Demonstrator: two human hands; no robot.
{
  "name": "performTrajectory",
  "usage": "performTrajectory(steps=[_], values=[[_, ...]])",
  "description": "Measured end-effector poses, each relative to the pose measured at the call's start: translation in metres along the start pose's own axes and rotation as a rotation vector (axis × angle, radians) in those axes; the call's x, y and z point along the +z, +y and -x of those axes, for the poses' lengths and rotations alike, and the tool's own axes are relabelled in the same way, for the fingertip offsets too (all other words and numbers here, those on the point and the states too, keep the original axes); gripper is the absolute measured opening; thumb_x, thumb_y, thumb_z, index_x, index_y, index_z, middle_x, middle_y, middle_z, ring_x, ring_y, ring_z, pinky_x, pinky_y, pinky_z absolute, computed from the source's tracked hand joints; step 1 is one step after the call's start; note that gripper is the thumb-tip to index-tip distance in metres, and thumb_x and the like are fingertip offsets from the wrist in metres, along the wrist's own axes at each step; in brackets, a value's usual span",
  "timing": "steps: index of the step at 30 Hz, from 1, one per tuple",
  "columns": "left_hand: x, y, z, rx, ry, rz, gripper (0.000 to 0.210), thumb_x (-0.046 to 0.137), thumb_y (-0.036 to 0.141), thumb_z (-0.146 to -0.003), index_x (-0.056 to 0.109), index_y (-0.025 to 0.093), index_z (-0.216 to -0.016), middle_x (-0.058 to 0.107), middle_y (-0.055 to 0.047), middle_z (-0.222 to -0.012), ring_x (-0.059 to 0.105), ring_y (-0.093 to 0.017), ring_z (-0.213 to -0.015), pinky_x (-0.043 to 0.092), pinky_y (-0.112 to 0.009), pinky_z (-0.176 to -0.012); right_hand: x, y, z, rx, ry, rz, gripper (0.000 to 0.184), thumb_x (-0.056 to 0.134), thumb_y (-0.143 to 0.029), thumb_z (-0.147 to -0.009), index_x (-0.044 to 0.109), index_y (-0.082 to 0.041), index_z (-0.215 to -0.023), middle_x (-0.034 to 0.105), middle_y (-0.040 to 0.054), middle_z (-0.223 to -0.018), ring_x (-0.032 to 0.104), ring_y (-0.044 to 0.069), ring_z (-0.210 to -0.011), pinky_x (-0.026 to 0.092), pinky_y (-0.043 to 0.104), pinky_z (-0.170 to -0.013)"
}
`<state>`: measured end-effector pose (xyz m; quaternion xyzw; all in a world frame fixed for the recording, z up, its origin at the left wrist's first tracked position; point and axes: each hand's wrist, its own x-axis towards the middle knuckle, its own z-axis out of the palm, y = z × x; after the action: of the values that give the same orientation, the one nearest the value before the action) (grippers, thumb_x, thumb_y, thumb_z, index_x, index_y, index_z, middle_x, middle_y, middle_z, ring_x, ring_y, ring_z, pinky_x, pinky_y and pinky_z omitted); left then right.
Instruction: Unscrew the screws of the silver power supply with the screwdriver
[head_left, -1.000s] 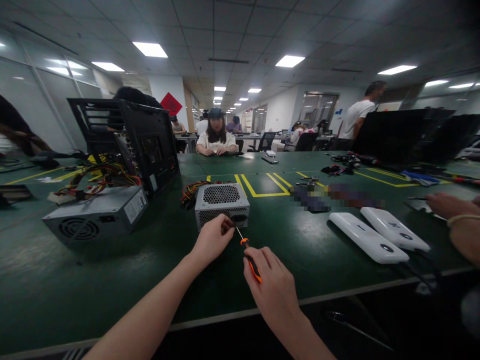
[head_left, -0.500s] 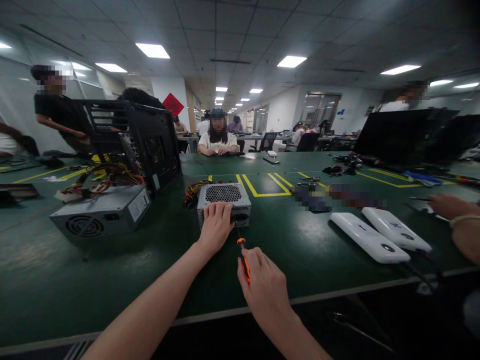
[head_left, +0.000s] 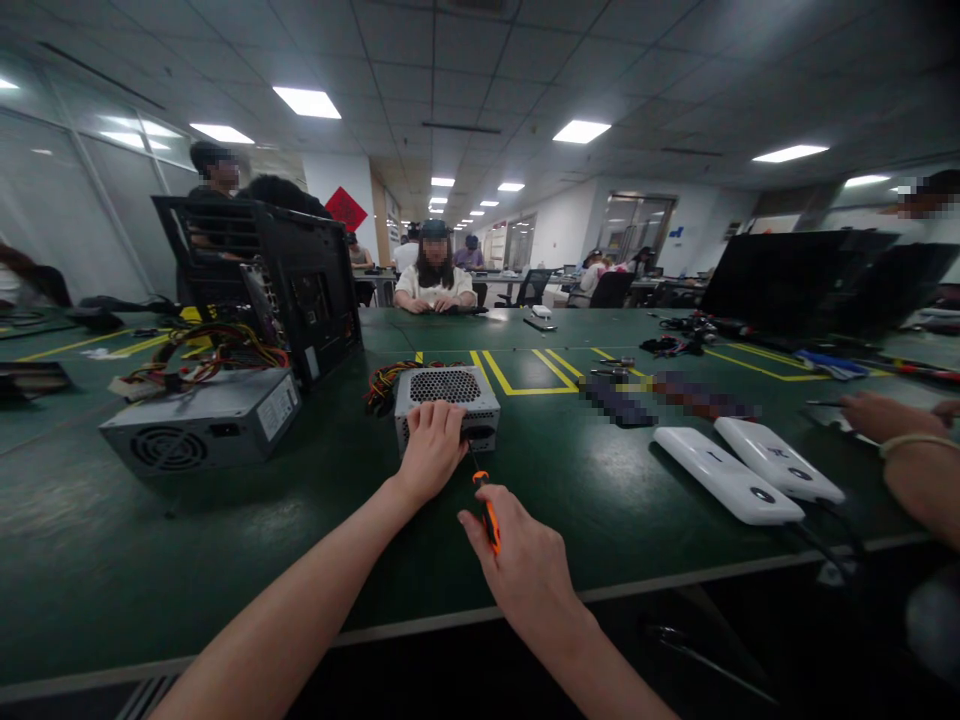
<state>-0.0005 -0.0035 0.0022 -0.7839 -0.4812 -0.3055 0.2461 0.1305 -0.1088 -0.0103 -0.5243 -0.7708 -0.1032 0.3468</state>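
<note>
A grey computer power supply (head_left: 446, 385) with a perforated grille sits on the green table in front of me. Over its near left side lies my left hand (head_left: 430, 452), closed on the casing with fingers on its top edge. My right hand (head_left: 531, 552) grips an orange and black screwdriver (head_left: 481, 482), thumb lifted off the handle. The screwdriver's thin shaft points up at the lower front of the power supply; where its tip rests is too small to tell. Coloured cables (head_left: 381, 388) bunch behind the supply's left side.
To the left stand a second power supply (head_left: 202, 420) and an open black computer case (head_left: 322, 300). Two white devices (head_left: 724, 475) lie at right, near a co-worker's hand (head_left: 885, 415). Yellow tape (head_left: 536, 391) marks the green table (head_left: 600, 520). A person sits opposite.
My right thumb has moved away from the screwdriver handle, and the hand has shifted slightly left and up. The left hand still holds the power supply. Behind the case, a standing person has moved right.
</note>
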Motion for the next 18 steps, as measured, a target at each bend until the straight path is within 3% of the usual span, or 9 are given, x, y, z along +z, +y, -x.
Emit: performTrajectory(steps=[3, 12, 15, 18], values=[[0.000, 0.000, 0.000, 0.000, -0.006, 0.001, 0.032, 0.051, 0.025, -0.076, 0.047, 0.013, -0.106, 0.047, -0.011, -0.100, 0.037, -0.026, -0.093, 0.031, -0.040, -0.080, 0.002, 0.001, 0.000, -0.025, 0.037, -0.005, 0.016, 0.041, -0.026, -0.086, 0.050, -0.016, -0.095, 0.058, 0.0013, -0.070, 0.057, 0.012, -0.054, 0.036, 0.022, -0.046], [0.001, 0.000, 0.001, -0.002, -0.006, -0.009, 0.033, 0.051, 0.026, -0.076, 0.046, 0.013, -0.106, 0.047, -0.010, -0.099, 0.037, -0.025, -0.093, 0.031, -0.040, -0.081, -0.004, 0.000, -0.005, -0.152, 0.084, 0.253, 0.013, 0.052, -0.008, -0.072, 0.055, -0.021, -0.074, 0.056, 0.0010, -0.069, 0.051, 0.015, -0.062, 0.034, 0.027, -0.057], [0.000, 0.001, 0.001, -0.008, -0.017, -0.021, 0.037, 0.053, 0.030, -0.075, 0.045, 0.013, -0.108, 0.046, -0.011, -0.099, 0.036, -0.026, -0.093, 0.031, -0.041, -0.081, -0.008, 0.006, -0.006, -0.118, 0.079, 0.224, 0.013, 0.051, -0.009, -0.073, 0.056, -0.021, -0.074, 0.057, 0.0011, -0.072, 0.052, 0.015, -0.064, 0.035, 0.026, -0.059], [-0.001, 0.001, 0.000, -0.026, -0.022, -0.026, 0.040, 0.054, 0.032, -0.074, 0.044, 0.014, -0.108, 0.045, -0.010, -0.098, 0.036, -0.026, -0.092, 0.031, -0.040, -0.080, -0.011, 0.013, -0.007, -0.004, 0.076, 0.145, 0.012, 0.048, -0.018, -0.080, 0.055, -0.021, -0.089, 0.059, 0.0005, -0.073, 0.054, 0.014, -0.060, 0.035, 0.024, -0.055]])
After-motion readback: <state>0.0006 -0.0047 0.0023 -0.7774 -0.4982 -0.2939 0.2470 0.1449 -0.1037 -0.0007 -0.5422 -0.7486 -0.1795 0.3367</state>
